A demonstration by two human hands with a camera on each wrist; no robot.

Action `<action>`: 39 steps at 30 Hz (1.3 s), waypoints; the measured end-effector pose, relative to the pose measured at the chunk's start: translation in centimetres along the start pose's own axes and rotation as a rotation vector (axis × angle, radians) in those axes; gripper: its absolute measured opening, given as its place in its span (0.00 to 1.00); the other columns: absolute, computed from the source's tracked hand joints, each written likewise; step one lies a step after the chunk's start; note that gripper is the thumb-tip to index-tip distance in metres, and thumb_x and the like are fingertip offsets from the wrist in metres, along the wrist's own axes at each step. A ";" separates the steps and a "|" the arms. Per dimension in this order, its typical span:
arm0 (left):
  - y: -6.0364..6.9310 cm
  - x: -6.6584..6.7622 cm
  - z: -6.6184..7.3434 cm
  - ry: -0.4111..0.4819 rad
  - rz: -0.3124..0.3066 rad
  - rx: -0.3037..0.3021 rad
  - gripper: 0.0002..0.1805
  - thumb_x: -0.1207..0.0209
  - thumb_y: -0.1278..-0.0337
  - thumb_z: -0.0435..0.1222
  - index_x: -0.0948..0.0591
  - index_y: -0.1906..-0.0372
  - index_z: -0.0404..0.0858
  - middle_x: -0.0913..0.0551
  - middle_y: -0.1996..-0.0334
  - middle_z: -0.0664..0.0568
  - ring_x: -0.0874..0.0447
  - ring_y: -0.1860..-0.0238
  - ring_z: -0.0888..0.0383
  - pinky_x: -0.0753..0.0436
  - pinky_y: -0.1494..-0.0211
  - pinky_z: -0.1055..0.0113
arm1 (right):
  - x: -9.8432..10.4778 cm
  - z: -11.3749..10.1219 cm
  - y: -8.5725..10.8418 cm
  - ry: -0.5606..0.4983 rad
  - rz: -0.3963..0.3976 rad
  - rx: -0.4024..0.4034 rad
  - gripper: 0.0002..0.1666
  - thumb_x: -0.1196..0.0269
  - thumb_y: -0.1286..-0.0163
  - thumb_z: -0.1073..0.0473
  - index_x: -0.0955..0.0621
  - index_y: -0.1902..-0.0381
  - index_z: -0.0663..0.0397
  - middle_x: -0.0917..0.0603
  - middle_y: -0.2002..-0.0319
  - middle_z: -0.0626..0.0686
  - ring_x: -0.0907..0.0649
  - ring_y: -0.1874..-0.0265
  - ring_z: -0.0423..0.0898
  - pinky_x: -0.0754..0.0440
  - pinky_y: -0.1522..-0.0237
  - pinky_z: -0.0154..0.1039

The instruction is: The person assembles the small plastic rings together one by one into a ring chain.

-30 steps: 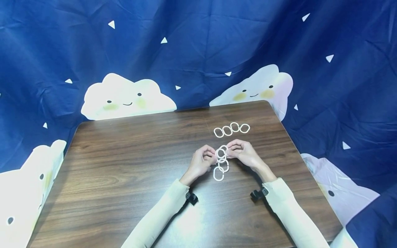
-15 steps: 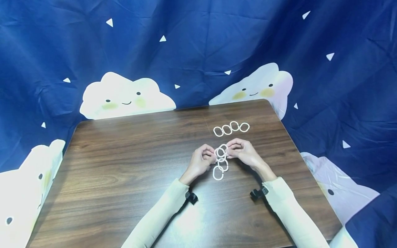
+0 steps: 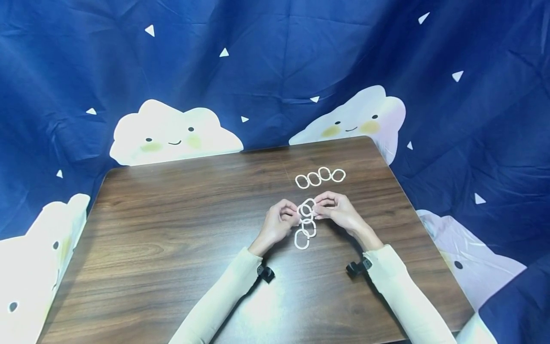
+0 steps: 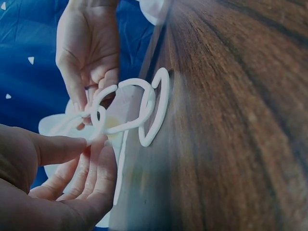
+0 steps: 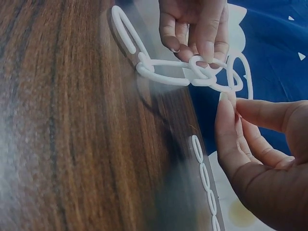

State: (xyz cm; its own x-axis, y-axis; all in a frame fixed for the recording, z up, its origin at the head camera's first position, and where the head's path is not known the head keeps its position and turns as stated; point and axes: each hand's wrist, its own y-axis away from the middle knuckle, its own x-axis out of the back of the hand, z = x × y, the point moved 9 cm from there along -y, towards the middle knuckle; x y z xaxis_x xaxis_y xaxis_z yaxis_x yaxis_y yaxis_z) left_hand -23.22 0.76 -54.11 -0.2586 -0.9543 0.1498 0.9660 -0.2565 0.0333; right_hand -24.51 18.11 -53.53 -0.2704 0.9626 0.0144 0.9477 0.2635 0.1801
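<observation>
Several white plastic chain links with a small gap in their sides are joined in a short chain between the hands. In the head view my left hand (image 3: 277,223) pinches one link (image 4: 102,126) from the left, between thumb and fingers. From the right, my right hand (image 3: 339,210) pinches the end link (image 5: 250,79) between thumb and fingertips. These two links overlap, crossing each other. Below them hang a middle link (image 4: 148,103) and a lowest link (image 4: 164,98), which touches or nearly touches the table. Fingertips hide part of both held links.
A row of several white links (image 3: 308,179) lies on the brown wooden table (image 3: 180,229) beyond the hands, side by side; whether they are joined I cannot tell. A blue curtain (image 3: 266,57) with cloud prints hangs behind the table.
Both hands keep their pinch on the links and hardly move. The view has shifted slightly, and the overlap of the two held links has changed a little.
</observation>
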 end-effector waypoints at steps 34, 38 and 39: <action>-0.3 0.0 0.7 -0.044 0.007 -0.031 0.07 0.36 0.36 0.28 0.15 0.55 0.29 0.10 0.60 0.34 0.08 0.58 0.36 0.18 0.66 0.81 | 0.6 -2.2 -0.6 0.082 0.038 0.062 0.20 0.36 0.26 0.67 0.22 0.44 0.79 0.11 0.60 0.59 0.11 0.66 0.35 0.09 0.57 0.33; -0.3 0.3 0.6 -0.058 0.027 -0.037 0.08 0.37 0.33 0.29 0.14 0.53 0.29 0.10 0.60 0.34 0.08 0.58 0.37 0.12 0.61 0.75 | 0.4 -2.3 -0.5 0.092 0.028 0.061 0.20 0.36 0.26 0.66 0.23 0.44 0.79 0.11 0.65 0.45 0.11 0.66 0.35 0.09 0.57 0.32; -0.3 0.4 0.6 -0.051 0.034 -0.035 0.09 0.37 0.32 0.29 0.14 0.53 0.29 0.09 0.60 0.34 0.08 0.58 0.38 0.10 0.60 0.71 | 0.4 -2.3 -0.4 0.093 0.027 0.058 0.20 0.36 0.26 0.66 0.22 0.44 0.79 0.11 0.66 0.42 0.11 0.66 0.35 0.09 0.57 0.32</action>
State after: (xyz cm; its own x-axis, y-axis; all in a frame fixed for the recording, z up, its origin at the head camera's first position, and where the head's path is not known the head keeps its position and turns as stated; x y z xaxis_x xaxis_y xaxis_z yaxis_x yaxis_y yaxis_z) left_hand -23.62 0.56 -53.50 -0.2244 -0.9536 0.2005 0.9731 -0.2304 -0.0069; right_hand -25.39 18.20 -51.39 -0.2564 0.9603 0.1101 0.9624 0.2430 0.1217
